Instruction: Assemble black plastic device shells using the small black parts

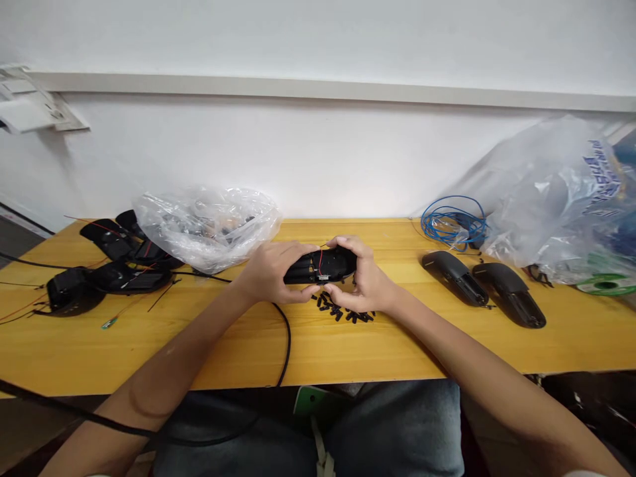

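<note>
Between my two hands, over the middle of the table, is a black plastic housing (328, 265) with its inside facing up. A red wire and small metal contacts show in it. My left hand (275, 273) grips its left end, thumb along the near edge and fingers at the far edge. My right hand (362, 277) is wrapped round the right end in the same way. Just below the housing lies a scatter of small black parts (352, 313), partly hidden by my right hand.
Black housings with wires (112, 265) lie at left beside a clear plastic bag (209, 225). Two finished-looking black shells (509, 295) rest at right, near a blue cable coil (453, 222) and a large plastic bag (556, 192). A black cable (287, 338) crosses the table.
</note>
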### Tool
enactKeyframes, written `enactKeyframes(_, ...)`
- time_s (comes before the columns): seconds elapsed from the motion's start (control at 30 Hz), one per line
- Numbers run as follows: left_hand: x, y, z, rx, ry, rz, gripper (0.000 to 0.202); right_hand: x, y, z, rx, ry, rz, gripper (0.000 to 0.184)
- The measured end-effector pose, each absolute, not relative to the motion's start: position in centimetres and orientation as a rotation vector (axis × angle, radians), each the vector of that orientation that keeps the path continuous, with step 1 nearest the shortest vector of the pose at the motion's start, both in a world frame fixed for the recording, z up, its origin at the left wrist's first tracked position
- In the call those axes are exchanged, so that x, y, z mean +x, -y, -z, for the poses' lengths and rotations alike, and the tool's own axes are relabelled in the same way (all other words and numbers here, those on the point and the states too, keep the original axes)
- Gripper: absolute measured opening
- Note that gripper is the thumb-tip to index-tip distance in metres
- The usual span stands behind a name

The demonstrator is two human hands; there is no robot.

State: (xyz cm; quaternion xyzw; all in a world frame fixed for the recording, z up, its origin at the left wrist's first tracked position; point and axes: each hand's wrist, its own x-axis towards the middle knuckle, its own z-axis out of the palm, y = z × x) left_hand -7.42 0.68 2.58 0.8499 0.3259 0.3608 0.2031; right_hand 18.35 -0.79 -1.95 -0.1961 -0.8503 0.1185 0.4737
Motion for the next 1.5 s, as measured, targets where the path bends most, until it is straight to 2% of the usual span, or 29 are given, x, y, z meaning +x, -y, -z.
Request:
enactKeyframes(0.1,-7.3,-0.5,-2.5,2.307,-0.933,-1.045,0.054,18.1,0.9,2.0,-0.507,2.062,-0.34,0.087)
enactKeyframes(0.3,-7.4,-0.1,-1.9,2.268,-0.892,-1.125,0.051,17.4,1.9,1.1,-0.572,2.026,-0.414,0.057)
enactKeyframes(0.53,-7.2,0.0,-1.2,2.286,-0.854,-1.14,0.044,16.9,2.4,1.0,-0.593,1.947,-0.559,0.045)
enactKeyframes(0.77,-6.3,0.0,-0.5,2.219,-0.893,-1.108,0.041,17.0,1.7,1.8,-0.663,1.888,-0.653,0.046)
enactKeyframes(0.9,-5.9,-0.1,-0.1,2.323,-0.951,-1.269,0.048,16.9,1.3,1.8,-0.634,1.807,-0.754,0.069)
enactKeyframes(0.97,-5.8,-0.1,0.2,2.393,-1.025,-1.351,0.051,16.6,1.1,2.0,-0.67,1.706,-0.873,0.074)
enactKeyframes(1.1,-5.5,0.3,0.8,2.545,-1.152,-1.363,0.053,15.9,0.5,2.8,-0.799,1.466,-1.144,0.057)
enactKeyframes(1.2,-5.0,0.7,1.1,2.551,-1.247,-1.318,0.055,15.2,0.3,3.1,-0.859,1.345,-1.179,0.05)
enactKeyframes(1.5,-4.3,0.8,1.2,2.326,-1.587,-1.114,0.041,13.8,0.8,2.9,-0.862,1.396,-1.111,0.061)
